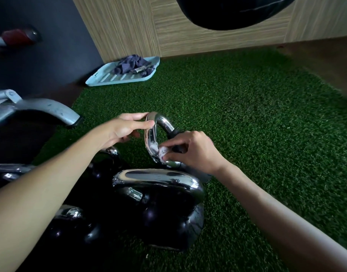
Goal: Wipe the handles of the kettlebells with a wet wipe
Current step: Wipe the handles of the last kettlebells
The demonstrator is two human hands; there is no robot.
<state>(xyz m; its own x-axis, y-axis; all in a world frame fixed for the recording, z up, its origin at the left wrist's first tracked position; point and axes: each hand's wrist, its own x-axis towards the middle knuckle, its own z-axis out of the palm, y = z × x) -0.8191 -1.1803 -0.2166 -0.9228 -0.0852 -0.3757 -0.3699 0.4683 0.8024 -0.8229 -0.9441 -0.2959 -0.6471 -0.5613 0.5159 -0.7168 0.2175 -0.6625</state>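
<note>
A chrome kettlebell handle (163, 121) rises from green artificial turf (257, 124) on the floor. The left hand (125, 128) pinches the top of this handle between thumb and fingertips. The right hand (195, 152) has its fingers curled round a small white wet wipe (162, 152), pressing it against the lower part of the handle. Just in front of the handle, nearer the viewer, stands a large black kettlebell (158, 211) with its own chrome grip, and more kettlebells (74, 222) sit to its left, partly hidden by the left forearm. Well beyond the handle, by the wall, a pale blue tray (102, 80) holds a crumpled dark cloth (130, 64). A grey metal leg (51, 110) lies left of the handle.
</note>
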